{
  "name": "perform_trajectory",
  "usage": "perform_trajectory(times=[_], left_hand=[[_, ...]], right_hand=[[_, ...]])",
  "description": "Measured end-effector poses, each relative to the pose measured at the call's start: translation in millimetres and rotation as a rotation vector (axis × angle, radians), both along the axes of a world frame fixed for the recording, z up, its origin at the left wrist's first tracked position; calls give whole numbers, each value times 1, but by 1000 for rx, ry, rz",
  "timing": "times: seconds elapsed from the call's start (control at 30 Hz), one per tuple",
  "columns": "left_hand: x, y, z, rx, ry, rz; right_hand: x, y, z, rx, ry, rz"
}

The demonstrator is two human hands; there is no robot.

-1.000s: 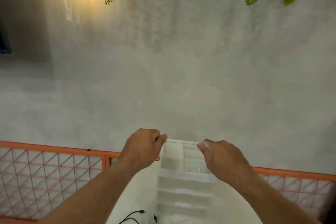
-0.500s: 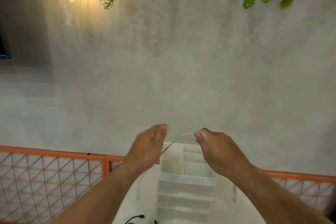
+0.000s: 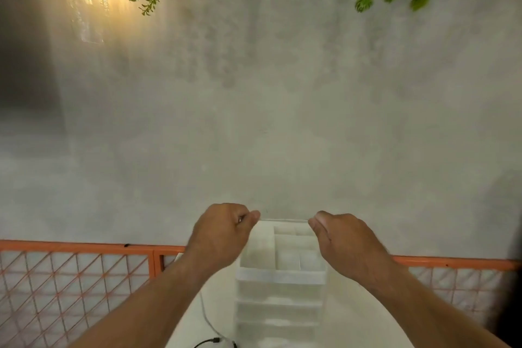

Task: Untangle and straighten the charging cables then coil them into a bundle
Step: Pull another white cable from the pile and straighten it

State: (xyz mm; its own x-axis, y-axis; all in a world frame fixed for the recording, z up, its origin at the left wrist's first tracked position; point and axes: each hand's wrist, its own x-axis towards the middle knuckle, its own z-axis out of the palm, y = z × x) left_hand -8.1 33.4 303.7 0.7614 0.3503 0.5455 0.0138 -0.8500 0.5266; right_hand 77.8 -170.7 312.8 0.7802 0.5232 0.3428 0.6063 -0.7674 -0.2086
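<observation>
Both hands are raised above the tabletop (image 3: 347, 330). The left hand (image 3: 223, 232) and the right hand (image 3: 347, 240) each have a curled grip pinching a white cable (image 3: 284, 219). It runs straight and level between them, just over the back rim of a white organizer (image 3: 282, 277) standing on the tabletop. A white strand (image 3: 205, 311) trails down across the tabletop below the left forearm. A black cable (image 3: 210, 342) lies toward the near edge, just beside the organizer's base.
</observation>
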Motion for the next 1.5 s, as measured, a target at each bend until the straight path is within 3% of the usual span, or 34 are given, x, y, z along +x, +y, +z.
perform_trajectory(times=[0.1,0.17,0.3,0.5,0.9,1.17,1.5], left_hand=[[-4,13,-1,83,7,50],[-3,21,-4,40,55,51],[-8,24,-4,-123,139,0],[-4,-11,10,-484,263,-266],[-12,2,37,30,76,-167],[-45,40,41,74,106,-57],[-91,78,7,25,246,21]], right_hand=[[4,2,-5,24,-1,3],[5,5,-5,50,7,-2],[3,6,1,58,27,13],[-16,25,10,78,48,254],[-8,3,38,99,-67,114],[7,-27,27,188,-73,-38],[10,-43,-39,-6,28,-233]])
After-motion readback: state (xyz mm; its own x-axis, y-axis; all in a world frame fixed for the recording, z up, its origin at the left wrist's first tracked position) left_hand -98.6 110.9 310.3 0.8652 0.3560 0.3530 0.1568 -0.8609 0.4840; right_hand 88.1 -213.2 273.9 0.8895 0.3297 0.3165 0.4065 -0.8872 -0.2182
